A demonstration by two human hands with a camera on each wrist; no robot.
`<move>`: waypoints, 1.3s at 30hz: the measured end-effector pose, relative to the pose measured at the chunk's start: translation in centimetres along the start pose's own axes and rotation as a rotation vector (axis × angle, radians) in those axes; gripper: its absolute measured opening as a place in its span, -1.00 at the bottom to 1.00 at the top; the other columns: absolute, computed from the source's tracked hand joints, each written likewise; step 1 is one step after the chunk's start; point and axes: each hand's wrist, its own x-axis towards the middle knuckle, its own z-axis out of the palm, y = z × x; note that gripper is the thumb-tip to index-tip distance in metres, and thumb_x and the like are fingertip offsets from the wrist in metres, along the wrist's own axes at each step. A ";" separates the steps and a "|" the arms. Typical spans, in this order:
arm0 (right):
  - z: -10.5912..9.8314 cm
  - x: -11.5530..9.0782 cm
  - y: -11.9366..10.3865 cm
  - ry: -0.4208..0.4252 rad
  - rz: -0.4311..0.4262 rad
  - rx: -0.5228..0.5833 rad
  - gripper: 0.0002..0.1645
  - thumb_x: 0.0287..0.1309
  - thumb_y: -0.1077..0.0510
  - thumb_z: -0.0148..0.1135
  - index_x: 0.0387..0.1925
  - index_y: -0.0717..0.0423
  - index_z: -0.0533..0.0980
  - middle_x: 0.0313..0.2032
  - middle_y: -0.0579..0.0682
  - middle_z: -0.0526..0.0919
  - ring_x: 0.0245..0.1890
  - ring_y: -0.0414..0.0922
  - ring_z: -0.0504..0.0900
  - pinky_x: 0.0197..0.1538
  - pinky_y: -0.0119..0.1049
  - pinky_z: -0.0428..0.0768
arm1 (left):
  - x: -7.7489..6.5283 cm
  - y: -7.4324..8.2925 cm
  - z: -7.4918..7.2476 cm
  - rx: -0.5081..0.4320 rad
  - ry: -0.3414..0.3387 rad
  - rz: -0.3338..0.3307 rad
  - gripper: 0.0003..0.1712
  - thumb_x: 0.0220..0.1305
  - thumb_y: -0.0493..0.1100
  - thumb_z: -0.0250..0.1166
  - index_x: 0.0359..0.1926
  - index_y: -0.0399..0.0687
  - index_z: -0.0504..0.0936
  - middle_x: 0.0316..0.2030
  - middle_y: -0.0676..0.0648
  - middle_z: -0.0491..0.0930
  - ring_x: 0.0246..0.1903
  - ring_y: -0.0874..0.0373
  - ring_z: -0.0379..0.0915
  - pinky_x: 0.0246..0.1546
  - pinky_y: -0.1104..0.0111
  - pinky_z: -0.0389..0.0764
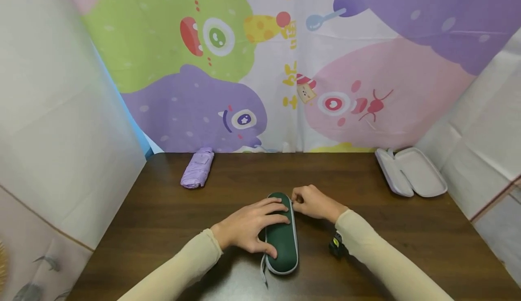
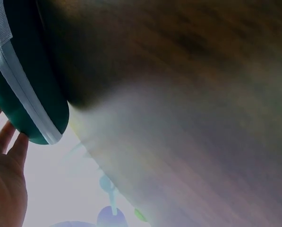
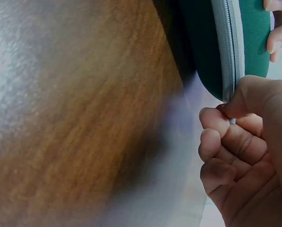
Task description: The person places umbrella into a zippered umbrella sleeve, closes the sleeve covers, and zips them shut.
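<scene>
Head view: the left grip (image 1: 252, 228) lies over an oblong dark-green case with rounded ends (image 1: 282, 242), its fingers stretched across the lid and its thumb on the near part, pressing from above rather than wrapped around. Directly under this grip, the case rests on the dark-brown wood-grain tabletop (image 1: 338, 179). A thin grey strap (image 1: 263, 269) trails on the near side of the left grip's thumb. The right grip (image 1: 315, 201) is bent in at the case's far right edge, beside the pale-grey zip band (image 1: 296, 233). Beyond and left of the left grip lies a folded lilac fabric bundle (image 1: 197, 168); beyond and right of the right grip, an opened pale hard-shell case (image 1: 421, 173). Just behind the right grip, a small black device with a yellow-green mark (image 1: 336, 245) sits under the cream sleeve (image 1: 382, 251). A cloth printed with cartoon creatures (image 1: 183, 83) hangs beyond both grips.

Left wrist view: the left grip's fingertips touch the green case near its rounded end; the tabletop blurs away to one side.

Right wrist view: the right grip pinches a small pale zip pull (image 3: 232, 121) between thumb and bent forefinger, right at the end of the zip band. Fingertips of the left grip press the green case above it.
</scene>
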 end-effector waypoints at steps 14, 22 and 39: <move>-0.6 0.0 -0.4 -0.013 -0.060 -0.048 -0.79 0.36 0.27 0.21 -0.17 0.13 0.76 -0.30 -0.03 0.80 -0.44 -0.29 0.63 -0.30 -0.37 0.61 | -0.1 0.1 -0.4 -0.005 0.000 -0.001 -0.06 0.08 0.53 0.37 0.35 0.13 0.53 0.42 -0.05 0.38 0.49 -0.06 0.21 0.52 0.20 0.23; -0.5 -0.2 0.0 0.027 -0.108 -0.072 -0.74 0.30 0.29 0.21 -0.16 0.13 0.80 -0.21 0.05 0.83 -0.36 -0.28 0.72 -0.27 -0.38 0.63 | 0.2 0.3 -0.7 0.015 -0.023 -0.022 -0.05 0.09 0.58 0.32 0.35 0.15 0.54 0.42 -0.04 0.38 0.49 -0.04 0.21 0.44 0.22 0.38; -0.4 -0.8 0.0 0.030 -0.166 -0.098 -0.77 0.28 0.27 0.27 -0.16 0.16 0.80 -0.25 0.03 0.83 -0.32 -0.28 0.73 -0.27 -0.41 0.66 | 0.1 0.2 -0.4 0.004 -0.011 -0.025 -0.04 0.10 0.57 0.33 0.36 0.13 0.52 0.42 -0.03 0.36 0.50 -0.01 0.18 0.36 0.21 0.47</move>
